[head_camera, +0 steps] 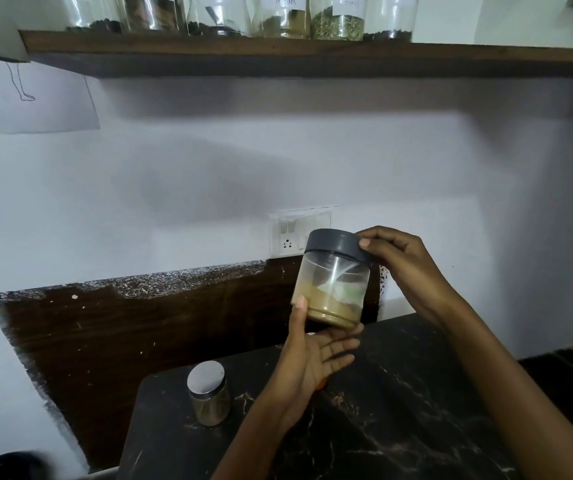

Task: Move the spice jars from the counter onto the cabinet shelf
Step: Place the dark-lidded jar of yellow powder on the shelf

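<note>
The jar (330, 292) is in the air at right of centre, above the tabletop (399, 393) and well below the shelf (278, 51) at the top of the frame. It tilts, with its lid (333, 242) leaning left. The right hand (403, 265) grasps the jar by the lid, fingers curled over the rim and thumb on the side. The left hand (309, 362) lies flat under the base, fingers straight and thumb pressed up against the wall; it props rather than clutches.

The main risk, as I judge it, is the lid grip. If the lid is only loosely screwed on (nothing here shows how tight it is), lifting by it could let the body drop once the left palm comes away. The powder would then spill on the tabletop. The tilt adds to this: a spoon (333, 271) leans inside, and the powder sits unevenly, so the weight may shift during the raise.

The shelf itself is the second hazard. The glass jars (337, 19) stand close together along it, and the reach is high. A jar pushed in blind could knock one, or land half on the edge and tip back.

A small jar (209, 396) stands on the tabletop at lower left, just beside the left forearm, where a lowered elbow could topple it.
</note>
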A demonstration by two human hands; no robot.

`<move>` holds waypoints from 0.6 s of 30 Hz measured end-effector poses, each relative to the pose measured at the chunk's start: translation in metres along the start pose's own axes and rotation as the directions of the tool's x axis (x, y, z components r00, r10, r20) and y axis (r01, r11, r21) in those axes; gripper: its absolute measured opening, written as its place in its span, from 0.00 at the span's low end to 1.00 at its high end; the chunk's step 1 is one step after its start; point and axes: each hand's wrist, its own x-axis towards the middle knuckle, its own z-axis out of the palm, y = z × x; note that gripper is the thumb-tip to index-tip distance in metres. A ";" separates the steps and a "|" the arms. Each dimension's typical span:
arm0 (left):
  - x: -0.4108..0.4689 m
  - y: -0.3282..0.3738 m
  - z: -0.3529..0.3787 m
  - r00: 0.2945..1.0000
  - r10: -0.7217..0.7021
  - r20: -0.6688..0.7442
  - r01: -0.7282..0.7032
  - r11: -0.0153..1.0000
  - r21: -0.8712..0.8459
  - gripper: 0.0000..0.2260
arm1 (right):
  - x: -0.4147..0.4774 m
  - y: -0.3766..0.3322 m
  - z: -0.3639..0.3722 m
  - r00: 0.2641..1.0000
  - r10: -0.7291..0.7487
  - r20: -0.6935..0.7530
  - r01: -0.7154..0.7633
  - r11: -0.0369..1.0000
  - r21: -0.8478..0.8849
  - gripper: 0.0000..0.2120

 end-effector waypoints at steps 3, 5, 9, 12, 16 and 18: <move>-0.002 0.003 -0.001 0.999 -0.029 0.027 0.030 0.999 -0.023 0.31 | -0.001 0.000 0.001 1.000 -0.005 0.007 0.004 0.999 0.043 0.06; -0.002 0.004 -0.003 0.994 -0.073 0.082 0.076 0.997 -0.029 0.36 | 0.000 0.000 0.002 1.000 -0.008 -0.019 0.009 0.999 0.044 0.05; 0.000 0.005 -0.004 0.988 -0.134 0.080 0.142 0.984 -0.103 0.41 | 0.000 -0.002 0.005 0.999 -0.003 -0.040 0.005 0.999 0.046 0.05; 0.000 0.010 -0.001 0.988 -0.156 0.010 0.154 0.961 -0.230 0.38 | 0.000 -0.006 0.007 0.999 0.003 -0.053 0.000 0.998 0.056 0.05; -0.002 0.014 0.003 0.991 -0.136 -0.015 0.128 0.960 -0.248 0.32 | 0.003 -0.010 0.012 0.997 0.011 -0.080 -0.011 1.000 0.003 0.05; -0.003 0.013 0.006 0.994 -0.113 -0.012 0.107 0.966 -0.237 0.32 | 0.004 -0.011 0.015 0.996 0.006 -0.092 -0.008 1.000 -0.016 0.06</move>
